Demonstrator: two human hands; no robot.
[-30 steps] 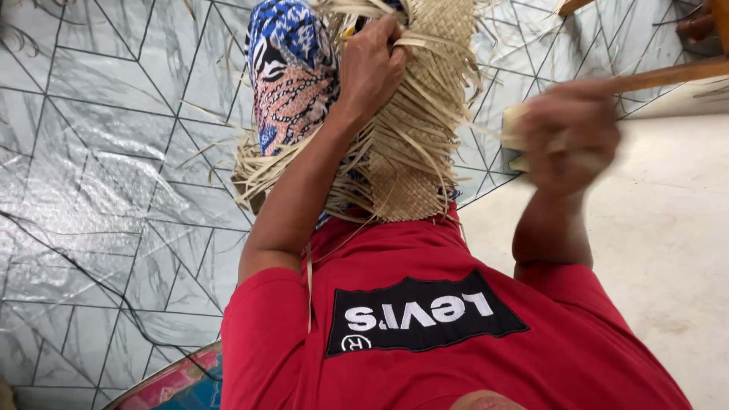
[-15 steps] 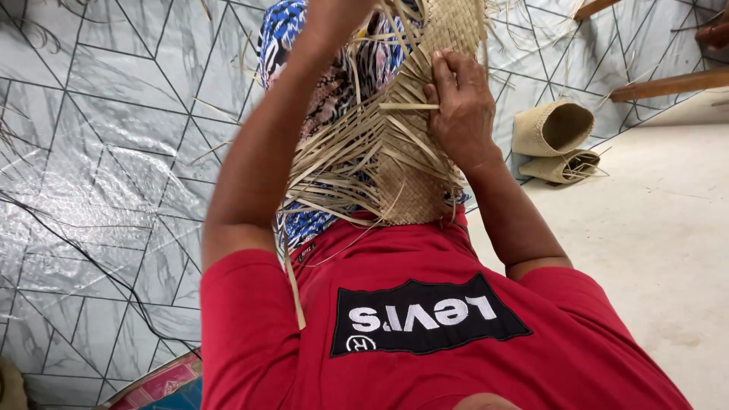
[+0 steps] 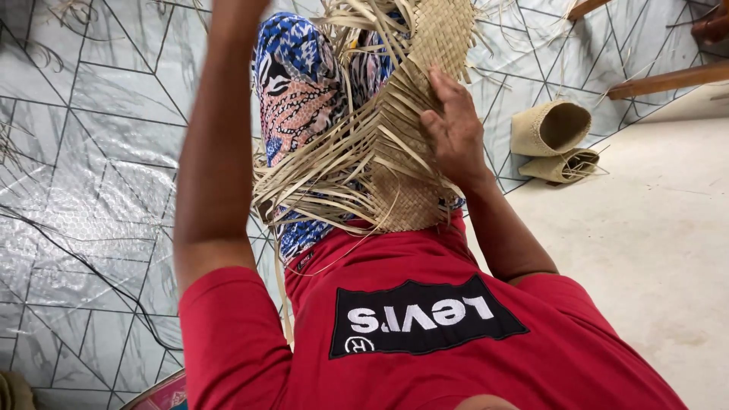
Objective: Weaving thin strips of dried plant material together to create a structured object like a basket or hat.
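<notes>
Head view: right hand [image 3: 456, 129] lies fingers spread and flat on the woven mat [image 3: 410, 152], pressing it, not closed around it. The mat rests on the person's lap over the patterned trousers [image 3: 296, 99], loose strips [image 3: 319, 182] fanning toward the left. Left forearm [image 3: 216, 152] rises out of the top edge; hand not visible, state cannot be told. Two rolled mats [image 3: 550, 140] lie on the floor mat's right edge, well apart.
</notes>
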